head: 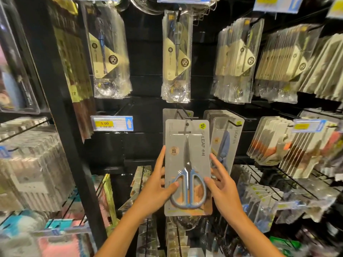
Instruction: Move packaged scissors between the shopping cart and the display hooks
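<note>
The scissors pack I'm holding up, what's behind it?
Behind the scissors pack, another grey card peeks above its top on the hook. Whatever else hangs there is covered, as are most fingers of each hand.

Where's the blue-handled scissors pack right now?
Centre of the head view: grey-carded blue-handled scissors pack held between left hand and right hand, at the black display hook, left of similar hanging packs.

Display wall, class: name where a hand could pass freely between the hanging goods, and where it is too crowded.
Free: the dark panel between the price tag and the packaged scissors, above the left hand; also the gap between the two upper whisk packs. Crowded: right of the right hand, where packs on hooks overlap.
</note>
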